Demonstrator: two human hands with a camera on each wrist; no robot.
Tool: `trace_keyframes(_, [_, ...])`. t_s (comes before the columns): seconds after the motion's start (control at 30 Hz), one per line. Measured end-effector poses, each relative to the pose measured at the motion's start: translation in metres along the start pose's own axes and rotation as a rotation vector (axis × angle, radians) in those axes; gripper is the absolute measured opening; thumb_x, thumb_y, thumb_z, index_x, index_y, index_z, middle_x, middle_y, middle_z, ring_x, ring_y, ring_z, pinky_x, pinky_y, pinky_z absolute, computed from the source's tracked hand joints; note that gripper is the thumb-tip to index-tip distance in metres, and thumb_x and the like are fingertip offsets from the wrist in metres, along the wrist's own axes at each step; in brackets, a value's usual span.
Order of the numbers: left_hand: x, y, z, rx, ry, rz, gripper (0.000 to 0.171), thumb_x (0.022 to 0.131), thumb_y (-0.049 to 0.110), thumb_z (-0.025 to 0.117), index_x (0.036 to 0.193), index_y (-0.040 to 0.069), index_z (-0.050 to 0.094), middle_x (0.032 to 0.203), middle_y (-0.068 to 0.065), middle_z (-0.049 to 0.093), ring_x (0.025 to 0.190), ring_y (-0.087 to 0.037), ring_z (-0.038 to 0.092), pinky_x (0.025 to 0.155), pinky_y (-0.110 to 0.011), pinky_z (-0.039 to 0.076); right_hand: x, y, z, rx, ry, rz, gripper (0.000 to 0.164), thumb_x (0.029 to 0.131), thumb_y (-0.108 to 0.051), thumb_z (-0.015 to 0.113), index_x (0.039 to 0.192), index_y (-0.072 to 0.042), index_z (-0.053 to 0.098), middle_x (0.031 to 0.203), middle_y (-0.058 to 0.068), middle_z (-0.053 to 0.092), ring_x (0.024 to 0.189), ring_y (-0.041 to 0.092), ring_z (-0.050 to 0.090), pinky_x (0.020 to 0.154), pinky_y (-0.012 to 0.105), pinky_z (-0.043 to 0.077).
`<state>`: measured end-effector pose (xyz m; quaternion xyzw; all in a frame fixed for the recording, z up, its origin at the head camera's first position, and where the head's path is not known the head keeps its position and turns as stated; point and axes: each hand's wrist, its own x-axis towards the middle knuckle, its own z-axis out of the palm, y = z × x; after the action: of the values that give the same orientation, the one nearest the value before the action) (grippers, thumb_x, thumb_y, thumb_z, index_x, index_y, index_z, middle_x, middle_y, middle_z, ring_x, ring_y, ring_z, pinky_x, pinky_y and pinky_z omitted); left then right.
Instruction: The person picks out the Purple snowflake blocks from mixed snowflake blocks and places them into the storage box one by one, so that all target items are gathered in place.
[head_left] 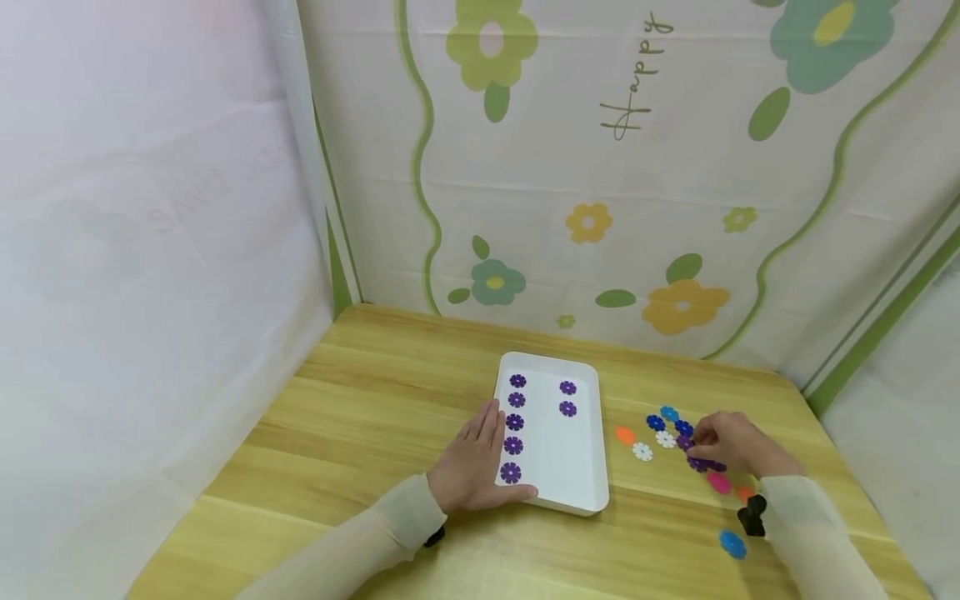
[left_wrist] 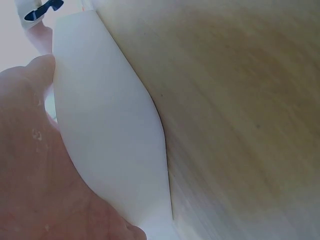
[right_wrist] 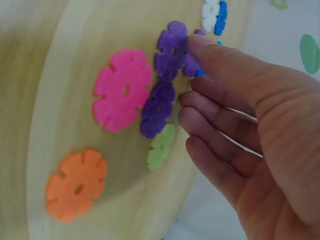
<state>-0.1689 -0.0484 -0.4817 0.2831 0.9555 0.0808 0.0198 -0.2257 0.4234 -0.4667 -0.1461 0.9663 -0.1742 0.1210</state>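
Note:
My left hand (head_left: 472,462) rests against the left side of a white tray (head_left: 602,450), fingers straight along its edge and thumb over the near rim. In the left wrist view the same hand lies against the outer wall of the tray (left_wrist: 110,125). Inside are purple flower discs (head_left: 513,446): several in a left column, two in a right one. My right hand (head_left: 738,446) is over loose discs right of the tray. In the right wrist view its thumb touches or nearly touches a purple disc (right_wrist: 170,52), fingers bent with a gap from the thumb.
Around the right hand lie a pink disc (right_wrist: 122,90), an orange disc (right_wrist: 77,185) and a light green disc (right_wrist: 161,146). White discs (head_left: 642,452), dark blue discs (head_left: 656,423) and a light blue disc (head_left: 732,544) are also on the wooden table (head_left: 390,375). Printed cloth walls enclose it.

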Motion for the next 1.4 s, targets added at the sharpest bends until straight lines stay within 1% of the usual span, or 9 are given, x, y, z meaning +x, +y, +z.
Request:
trace_keyframes(0.07, [0.000, 0.000, 0.001, 0.001, -0.005, -0.003, 0.122, 0.091, 0.087, 0.047, 0.164, -0.008, 0.023, 0.174, -0.028, 0.016, 0.164, -0.040, 0.019, 0.132, -0.047, 0.029, 0.001, 0.001, 0.004, 0.033, -0.003, 0.032, 0.010, 0.095, -0.021, 0.079, 0.093, -0.011, 0.078, 0.083, -0.003, 0.074, 0.072, 0.008, 0.067, 0.063, 0.023, 0.057])
trace_keyframes(0.17, [0.000, 0.000, 0.002, -0.003, -0.002, -0.002, 0.122, 0.091, 0.087, 0.047, 0.164, -0.008, 0.022, 0.174, -0.028, 0.015, 0.164, -0.041, 0.018, 0.132, -0.047, 0.029, 0.002, 0.002, 0.006, 0.039, 0.002, 0.034, 0.012, 0.095, -0.022, 0.079, 0.093, -0.010, 0.077, 0.082, -0.002, 0.074, 0.071, 0.010, 0.067, 0.061, 0.024, 0.056])
trace_keyframes(0.3, [0.000, 0.000, 0.001, -0.007, -0.001, 0.000, 0.123, 0.091, 0.087, 0.047, 0.165, -0.008, 0.021, 0.174, -0.028, 0.014, 0.164, -0.041, 0.017, 0.132, -0.047, 0.027, 0.005, 0.001, 0.005, 0.021, -0.001, 0.033, 0.012, 0.095, -0.021, 0.080, 0.093, -0.010, 0.075, 0.083, -0.002, 0.072, 0.072, 0.013, 0.064, 0.061, 0.025, 0.053])
trace_keyframes(0.6, [0.000, 0.001, 0.001, -0.017, -0.012, -0.005, 0.122, 0.091, 0.086, 0.048, 0.165, -0.008, 0.021, 0.175, -0.028, 0.014, 0.164, -0.041, 0.017, 0.132, -0.048, 0.028, 0.010, -0.006, -0.004, 0.059, -0.017, 0.090, 0.016, 0.093, -0.015, 0.081, 0.088, -0.007, 0.069, 0.081, 0.001, 0.070, 0.070, 0.015, 0.061, 0.060, 0.027, 0.051])
trace_keyframes(0.77, [0.001, 0.001, 0.000, -0.022, -0.013, -0.006, 0.122, 0.091, 0.086, 0.049, 0.165, -0.008, 0.021, 0.175, -0.028, 0.014, 0.164, -0.041, 0.017, 0.132, -0.048, 0.028, 0.009, -0.014, -0.015, 0.099, -0.053, 0.056, 0.013, 0.097, -0.010, 0.074, 0.086, -0.007, 0.069, 0.078, 0.003, 0.071, 0.065, 0.017, 0.062, 0.058, 0.027, 0.050])
trace_keyframes(0.93, [0.000, 0.001, -0.001, -0.020, -0.018, -0.006, 0.122, 0.091, 0.085, 0.050, 0.164, -0.008, 0.021, 0.175, -0.028, 0.013, 0.164, -0.042, 0.017, 0.131, -0.049, 0.029, 0.014, -0.025, -0.025, 0.087, -0.088, -0.022, 0.012, 0.097, -0.002, 0.066, 0.087, -0.007, 0.070, 0.083, 0.004, 0.072, 0.068, 0.017, 0.062, 0.061, 0.027, 0.051])
trace_keyframes(1.03, [-0.001, 0.001, -0.001, -0.024, -0.017, -0.007, 0.121, 0.092, 0.084, 0.051, 0.164, -0.009, 0.021, 0.175, -0.029, 0.013, 0.164, -0.042, 0.017, 0.131, -0.050, 0.029, 0.020, -0.034, -0.029, 0.077, -0.099, -0.049, 0.014, 0.098, -0.003, 0.065, 0.087, -0.009, 0.070, 0.085, 0.003, 0.071, 0.068, 0.014, 0.059, 0.062, 0.026, 0.050])
trace_keyframes(1.2, [0.000, 0.001, -0.002, -0.017, -0.024, -0.017, 0.121, 0.091, 0.085, 0.049, 0.165, -0.007, 0.021, 0.175, -0.027, 0.013, 0.165, -0.040, 0.017, 0.132, -0.048, 0.029, 0.034, -0.055, -0.033, 0.091, -0.126, -0.093, 0.013, 0.102, -0.009, 0.068, 0.089, -0.008, 0.070, 0.080, 0.005, 0.066, 0.064, 0.009, 0.051, 0.061, 0.026, 0.046])
trace_keyframes(1.4, [-0.001, 0.001, -0.003, 0.000, -0.024, -0.018, 0.122, 0.091, 0.087, 0.047, 0.165, -0.006, 0.022, 0.175, -0.026, 0.014, 0.165, -0.039, 0.017, 0.132, -0.047, 0.029, 0.053, -0.087, -0.036, 0.089, -0.153, -0.158, 0.013, 0.103, -0.007, 0.067, 0.089, -0.007, 0.070, 0.083, 0.008, 0.069, 0.068, 0.012, 0.055, 0.063, 0.025, 0.048])
